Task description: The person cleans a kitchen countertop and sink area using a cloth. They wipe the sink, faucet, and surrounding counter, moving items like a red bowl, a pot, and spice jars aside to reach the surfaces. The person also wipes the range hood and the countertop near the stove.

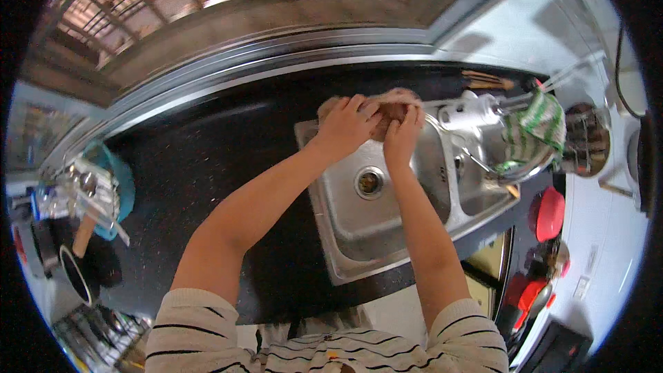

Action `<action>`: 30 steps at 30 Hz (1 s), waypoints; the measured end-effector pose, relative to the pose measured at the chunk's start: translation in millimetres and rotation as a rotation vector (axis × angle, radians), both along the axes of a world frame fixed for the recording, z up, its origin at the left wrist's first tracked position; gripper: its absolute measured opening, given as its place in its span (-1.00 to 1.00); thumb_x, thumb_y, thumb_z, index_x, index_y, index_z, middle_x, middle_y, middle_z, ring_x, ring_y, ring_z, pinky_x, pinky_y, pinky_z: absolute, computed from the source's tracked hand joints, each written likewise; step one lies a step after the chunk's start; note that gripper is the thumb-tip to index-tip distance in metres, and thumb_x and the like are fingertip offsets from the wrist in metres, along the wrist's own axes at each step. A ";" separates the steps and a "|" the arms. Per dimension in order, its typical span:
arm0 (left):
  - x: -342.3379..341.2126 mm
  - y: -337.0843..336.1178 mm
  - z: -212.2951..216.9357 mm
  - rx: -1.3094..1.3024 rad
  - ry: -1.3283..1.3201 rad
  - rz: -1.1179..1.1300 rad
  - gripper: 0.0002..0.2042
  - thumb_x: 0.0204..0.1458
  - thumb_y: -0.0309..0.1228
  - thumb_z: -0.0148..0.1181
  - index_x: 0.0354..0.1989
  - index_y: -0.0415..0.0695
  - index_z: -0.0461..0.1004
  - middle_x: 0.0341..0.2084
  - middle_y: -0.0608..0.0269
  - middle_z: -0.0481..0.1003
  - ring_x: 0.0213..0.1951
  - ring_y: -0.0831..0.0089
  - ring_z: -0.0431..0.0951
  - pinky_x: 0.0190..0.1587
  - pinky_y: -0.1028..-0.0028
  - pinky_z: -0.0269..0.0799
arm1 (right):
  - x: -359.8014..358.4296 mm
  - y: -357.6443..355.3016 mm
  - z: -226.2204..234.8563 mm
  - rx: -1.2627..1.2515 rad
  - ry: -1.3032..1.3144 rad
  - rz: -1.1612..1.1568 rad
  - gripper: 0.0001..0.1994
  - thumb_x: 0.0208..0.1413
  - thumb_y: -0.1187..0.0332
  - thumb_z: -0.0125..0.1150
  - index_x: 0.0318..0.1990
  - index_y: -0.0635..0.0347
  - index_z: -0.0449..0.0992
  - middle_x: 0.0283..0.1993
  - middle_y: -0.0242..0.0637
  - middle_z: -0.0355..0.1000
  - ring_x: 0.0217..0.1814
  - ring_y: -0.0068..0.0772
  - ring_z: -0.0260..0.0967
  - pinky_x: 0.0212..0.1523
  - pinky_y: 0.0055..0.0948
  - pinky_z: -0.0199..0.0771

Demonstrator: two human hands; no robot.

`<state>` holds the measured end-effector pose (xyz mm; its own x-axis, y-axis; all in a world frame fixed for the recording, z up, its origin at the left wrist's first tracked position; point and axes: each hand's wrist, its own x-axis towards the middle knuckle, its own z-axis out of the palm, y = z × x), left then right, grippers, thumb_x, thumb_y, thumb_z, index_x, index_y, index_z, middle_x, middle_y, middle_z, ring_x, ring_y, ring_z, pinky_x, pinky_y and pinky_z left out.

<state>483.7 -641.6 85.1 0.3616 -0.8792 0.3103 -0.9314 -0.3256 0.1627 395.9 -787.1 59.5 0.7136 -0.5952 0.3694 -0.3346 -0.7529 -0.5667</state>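
Observation:
A brownish-pink cloth (398,96) is bunched up at the far rim of the steel sink (356,231). My left hand (347,126) lies over the cloth's left part with its fingers bent onto it. On the cloth's right side, my right hand (402,132) grips a fold, thumb toward the left hand. Both hands cover much of the cloth, so its full shape is hidden. Below them, the larger basin shows its round drain (369,183) with bits caught in it.
A green-and-white striped cloth (542,124) hangs by the smaller basin at right, near a white object (469,112). Black countertop (200,152) surrounds the sink. Far left stands a blue tub (124,186) with utensils. A red bowl (550,214) sits at right; a barred window runs behind.

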 end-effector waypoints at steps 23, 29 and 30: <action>-55.8 424.6 -12.7 -0.092 0.194 1.080 -0.47 -0.02 -0.39 0.08 0.22 -0.04 0.35 0.29 -0.05 0.20 0.34 0.02 0.14 0.37 0.07 -0.03 | 160.7 435.0 -15.5 -0.296 0.124 1.202 -0.60 0.07 -0.04 0.12 0.02 -0.19 0.55 0.31 -0.25 0.23 0.47 -0.13 -0.05 0.42 0.15 -0.26; -167.4 418.8 7.9 0.007 0.382 1.071 -0.38 -0.12 -0.47 0.19 0.25 -0.15 0.29 0.33 -0.13 0.08 0.37 -0.18 -0.03 0.33 -0.06 -0.09 | 61.8 455.6 1.2 -0.274 0.128 1.265 -0.44 -0.03 -0.26 0.12 0.03 -0.18 0.56 0.41 -0.29 0.13 0.50 -0.06 -0.10 0.43 0.23 -0.37; -197.1 420.2 9.5 0.017 0.409 1.031 -0.37 -0.13 -0.48 0.21 0.24 -0.16 0.29 0.33 -0.14 0.07 0.37 -0.22 -0.04 0.33 -0.08 -0.09 | 28.1 451.4 11.0 -0.219 0.171 1.276 -0.47 0.01 -0.21 0.13 0.02 -0.13 0.58 0.42 -0.28 0.11 0.51 -0.07 -0.15 0.44 0.20 -0.37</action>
